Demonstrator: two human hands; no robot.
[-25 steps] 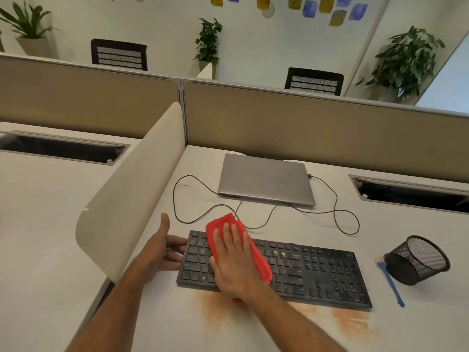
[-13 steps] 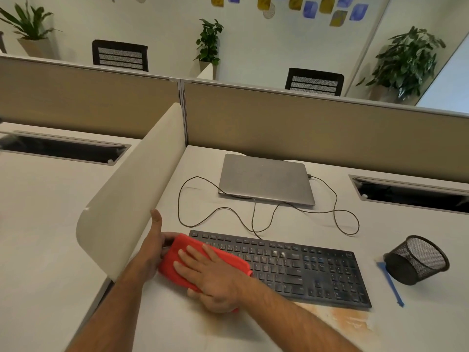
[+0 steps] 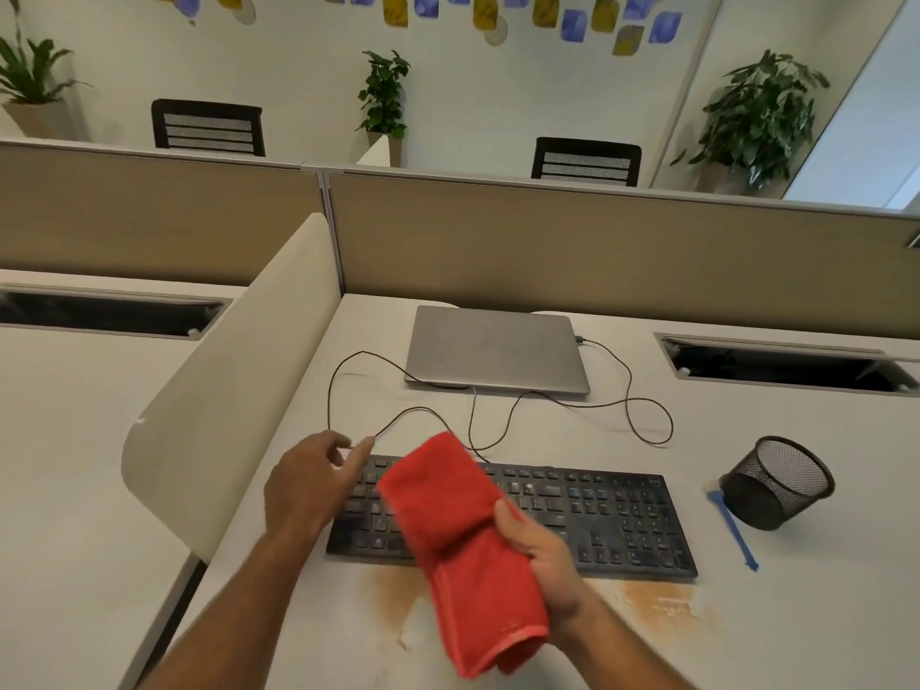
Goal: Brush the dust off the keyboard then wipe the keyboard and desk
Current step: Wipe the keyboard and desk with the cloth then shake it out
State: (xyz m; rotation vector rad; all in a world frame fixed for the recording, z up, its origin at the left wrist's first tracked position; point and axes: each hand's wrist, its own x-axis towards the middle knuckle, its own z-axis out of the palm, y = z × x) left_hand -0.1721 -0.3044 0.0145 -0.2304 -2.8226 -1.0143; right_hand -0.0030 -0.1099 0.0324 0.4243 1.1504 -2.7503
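Observation:
A black keyboard (image 3: 597, 515) lies across the white desk (image 3: 796, 615), its cable looping back toward a closed grey laptop (image 3: 495, 348). My right hand (image 3: 540, 557) grips a folded red cloth (image 3: 458, 540) and holds it lifted above the keyboard's left half. My left hand (image 3: 311, 483) hovers over the keyboard's left end, fingers relaxed and holding nothing. Brownish stains (image 3: 657, 600) mark the desk in front of the keyboard. A blue brush (image 3: 732, 530) lies to the right of the keyboard.
A black mesh cup (image 3: 776, 483) lies tipped on its side at the right. A curved white divider (image 3: 224, 390) bounds the desk on the left, a beige partition (image 3: 597, 246) at the back. A cable slot (image 3: 786, 363) opens at back right.
My right hand has lifted the red cloth off the desk's left side and now grips it in the air. My left hand has let go of the keyboard's end and risen.

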